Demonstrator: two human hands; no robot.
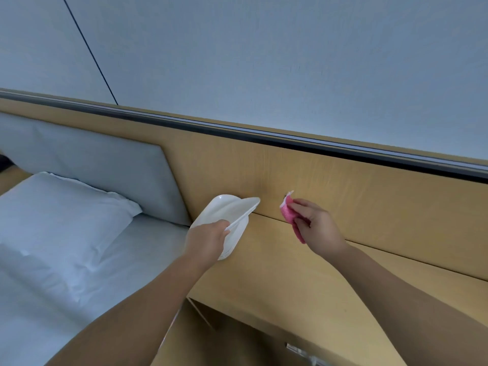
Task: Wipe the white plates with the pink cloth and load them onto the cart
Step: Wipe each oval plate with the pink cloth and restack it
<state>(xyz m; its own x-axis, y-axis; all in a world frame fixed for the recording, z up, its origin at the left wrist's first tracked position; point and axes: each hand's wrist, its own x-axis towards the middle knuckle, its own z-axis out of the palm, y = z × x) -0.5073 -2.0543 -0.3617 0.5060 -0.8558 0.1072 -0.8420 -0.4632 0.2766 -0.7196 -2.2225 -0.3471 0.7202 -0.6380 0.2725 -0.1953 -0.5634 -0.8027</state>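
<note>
Head view looks down at two bare arms reaching out. The left hand is near the middle, a bit toward 6 o'clock. Its fingers and thumb pinch the rim of a white plate, which is tipped at a slant. More white plates sit right under it, touching it, with a few rims showing at the bottom. I cannot tell if these lower plates rest on the wooden top or are held up too.

At 3 o'clock from the plates, close by but not touching them, the right hand holds the pink cloth. The fingers are curled around it and the cloth is bunched up, poking out past the fingertips. It is in front of the wooden back board.

Over at 9 o'clock is a bed with a white pillow on a pale sheet. A grey padded headboard stands behind the pillow. A dark strip runs along the top of the wood, and a plain pale wall fills the 12 o'clock side.
</note>
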